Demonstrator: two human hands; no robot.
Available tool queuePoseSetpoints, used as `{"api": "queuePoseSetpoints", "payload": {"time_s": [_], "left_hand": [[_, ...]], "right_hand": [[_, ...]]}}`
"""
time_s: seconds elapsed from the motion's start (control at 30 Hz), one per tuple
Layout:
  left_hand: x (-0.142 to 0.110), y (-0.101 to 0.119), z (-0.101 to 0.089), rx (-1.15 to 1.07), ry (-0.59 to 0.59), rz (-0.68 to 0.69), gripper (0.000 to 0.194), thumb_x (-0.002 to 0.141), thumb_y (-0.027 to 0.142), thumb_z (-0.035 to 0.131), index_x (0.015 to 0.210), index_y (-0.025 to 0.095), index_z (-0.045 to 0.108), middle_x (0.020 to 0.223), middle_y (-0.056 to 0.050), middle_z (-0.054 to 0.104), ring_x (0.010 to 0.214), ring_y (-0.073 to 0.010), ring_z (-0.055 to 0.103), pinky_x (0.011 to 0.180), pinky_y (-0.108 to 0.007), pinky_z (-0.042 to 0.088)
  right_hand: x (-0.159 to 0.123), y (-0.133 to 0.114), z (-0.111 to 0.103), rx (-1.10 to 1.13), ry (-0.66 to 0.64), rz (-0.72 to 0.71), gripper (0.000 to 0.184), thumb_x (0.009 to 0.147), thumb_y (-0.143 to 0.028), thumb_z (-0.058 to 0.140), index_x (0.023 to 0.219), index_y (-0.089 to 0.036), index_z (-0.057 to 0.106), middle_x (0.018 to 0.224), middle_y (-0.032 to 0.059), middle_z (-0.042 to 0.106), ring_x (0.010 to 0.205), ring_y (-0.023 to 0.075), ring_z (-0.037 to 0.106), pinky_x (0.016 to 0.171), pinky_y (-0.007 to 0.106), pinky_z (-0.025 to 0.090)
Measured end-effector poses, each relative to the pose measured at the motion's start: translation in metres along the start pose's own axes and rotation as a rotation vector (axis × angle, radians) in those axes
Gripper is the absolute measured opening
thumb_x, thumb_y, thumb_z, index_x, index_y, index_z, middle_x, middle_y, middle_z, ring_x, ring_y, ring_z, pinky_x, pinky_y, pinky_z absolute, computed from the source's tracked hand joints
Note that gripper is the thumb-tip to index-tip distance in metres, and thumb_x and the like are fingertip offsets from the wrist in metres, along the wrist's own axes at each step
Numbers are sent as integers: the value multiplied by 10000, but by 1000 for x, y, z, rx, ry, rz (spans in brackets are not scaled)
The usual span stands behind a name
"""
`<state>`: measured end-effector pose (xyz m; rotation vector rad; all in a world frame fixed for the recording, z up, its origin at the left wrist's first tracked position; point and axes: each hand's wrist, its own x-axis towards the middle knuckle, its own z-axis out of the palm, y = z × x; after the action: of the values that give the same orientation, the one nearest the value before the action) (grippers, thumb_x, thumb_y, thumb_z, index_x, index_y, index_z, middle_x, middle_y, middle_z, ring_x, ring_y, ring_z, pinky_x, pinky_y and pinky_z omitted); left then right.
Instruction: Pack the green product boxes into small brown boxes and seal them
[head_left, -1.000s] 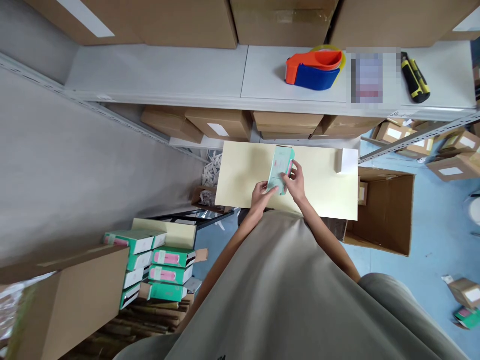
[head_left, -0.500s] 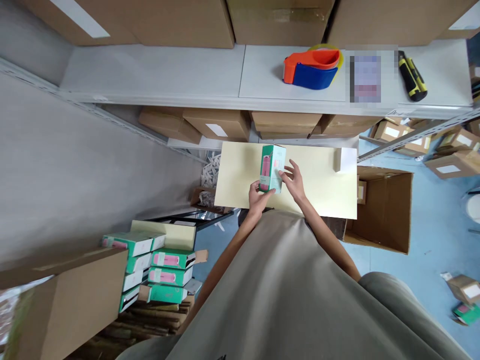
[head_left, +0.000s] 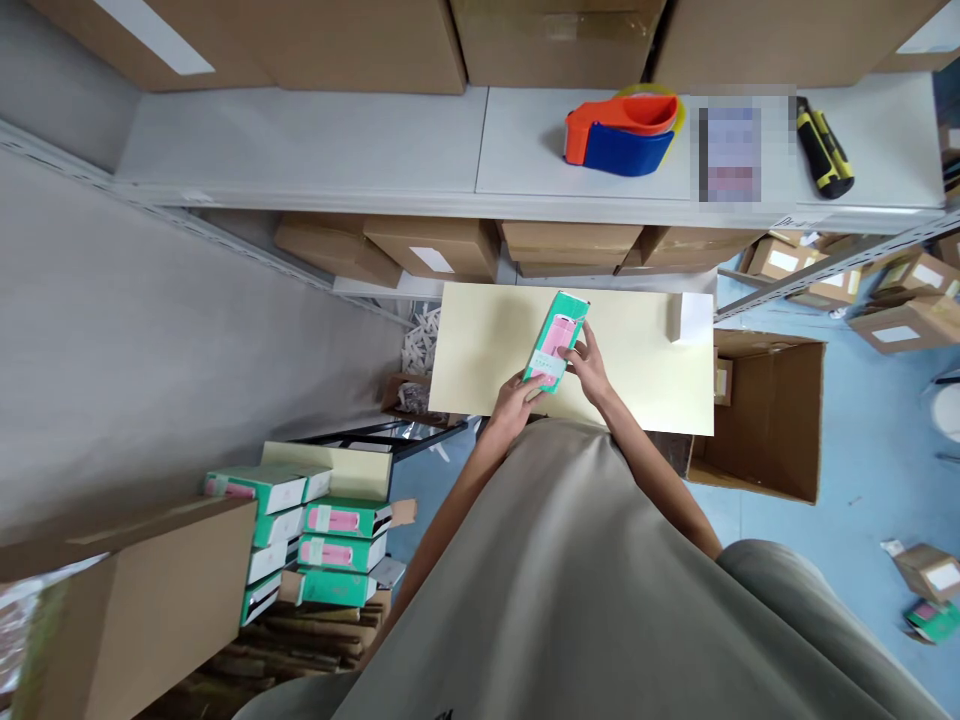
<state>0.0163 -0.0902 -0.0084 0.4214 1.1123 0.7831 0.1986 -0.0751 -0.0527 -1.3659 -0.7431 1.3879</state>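
A small green box with a pink picture (head_left: pixel 556 339) is held tilted over a pale yellow table (head_left: pixel 480 350). My left hand (head_left: pixel 514 398) grips its lower end from below. My right hand (head_left: pixel 587 362) clasps its right side, fingers curled on the box. A small white box (head_left: pixel 691 318) stands at the table's far right corner.
An orange and blue tape dispenser (head_left: pixel 621 131) and a yellow and black utility knife (head_left: pixel 823 148) lie on the grey shelf (head_left: pixel 300 140). An open cardboard carton (head_left: pixel 765 420) stands right of the table. Several green boxes (head_left: pixel 315 530) are stacked at lower left beside a brown carton (head_left: pixel 135 610).
The green box was turned in my hands, from its pale side to its green face with the pink picture, and now leans to the right. Both hands stayed on it.
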Motion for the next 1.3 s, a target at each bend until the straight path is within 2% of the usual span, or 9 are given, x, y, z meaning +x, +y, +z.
{"api": "queuePoseSetpoints", "payload": {"time_s": [0.2, 0.37, 0.47, 0.57, 0.77, 0.93, 1.07, 1.2, 1.3], "left_hand": [[5, -7, -4, 112, 101, 98, 592, 564, 353, 1044, 1062, 223, 751, 1082, -65, 809, 1176, -301, 744, 1091, -445, 556], [1, -6, -5, 347, 252, 356, 769, 505, 170, 1057, 1201, 247, 740, 1270, -96, 743, 1249, -311, 684, 1060, -417, 569], [-9, -2, 0, 476, 204, 517, 793, 546, 127, 1042, 1266, 276, 745, 1473, -126, 646, 1400, -332, 586, 1113, -415, 551], [-15, -1, 6, 512, 134, 553, 787, 576, 130, 1039, 1293, 274, 746, 1482, -141, 616, 1432, -347, 562, 1134, -436, 562], [6, -15, 0, 185, 271, 420, 845, 627, 298, 1075, 1342, 254, 627, 1413, -125, 663, 1374, -294, 664, 1172, -449, 579], [20, -23, -9, -54, 275, 188, 538, 744, 448, 1023, 1064, 175, 688, 1135, -110, 802, 1351, -309, 719, 1259, -518, 532], [23, -22, -13, -147, 262, 59, 450, 824, 506, 976, 1016, 186, 724, 1205, -140, 805, 1430, -308, 678, 1267, -481, 551], [45, -14, -18, -205, 244, -136, 484, 834, 600, 936, 1033, 225, 704, 1255, -168, 780, 1381, -296, 698, 1218, -458, 588], [73, 0, -20, -178, 164, -111, 415, 890, 591, 851, 1018, 220, 719, 1176, -158, 801, 1272, -306, 742, 1149, -483, 613]], "right_hand": [[11, -11, -10, -74, 71, -95, 1214, 797, -755, 855, 1784, -381, 256, 1425, 124, 704, 1150, 308, 746, 1020, 576, 672], [28, -19, -19, -115, 159, -94, 825, 822, -793, 806, 1464, -331, 569, 1308, 91, 715, 1070, 265, 717, 919, 475, 691], [35, -18, -20, -90, 161, -81, 649, 856, -748, 750, 1327, -343, 561, 1302, 60, 706, 1090, 240, 700, 930, 440, 677], [39, -19, -22, -63, 161, -69, 598, 875, -741, 700, 1306, -361, 534, 1321, 42, 700, 1125, 234, 695, 949, 437, 671], [47, -35, -25, -148, 112, -191, 643, 912, -835, 696, 1306, -335, 610, 1307, 58, 713, 1108, 253, 702, 900, 437, 693], [64, -55, -27, -287, 31, -294, 731, 868, -916, 700, 1249, -293, 737, 1335, 75, 731, 907, 226, 720, 829, 454, 728], [67, -73, -20, -450, -14, -400, 683, 890, -883, 719, 1208, -282, 780, 1344, 92, 734, 889, 237, 719, 867, 480, 717], [34, -89, -2, -516, -99, -502, 554, 1010, -770, 673, 1296, -306, 774, 1466, 99, 680, 1110, 299, 733, 1002, 533, 691], [-15, -88, 6, -653, -165, -620, 375, 1069, -607, 690, 1303, -332, 791, 1548, 95, 651, 1304, 347, 692, 1127, 564, 635]]}}
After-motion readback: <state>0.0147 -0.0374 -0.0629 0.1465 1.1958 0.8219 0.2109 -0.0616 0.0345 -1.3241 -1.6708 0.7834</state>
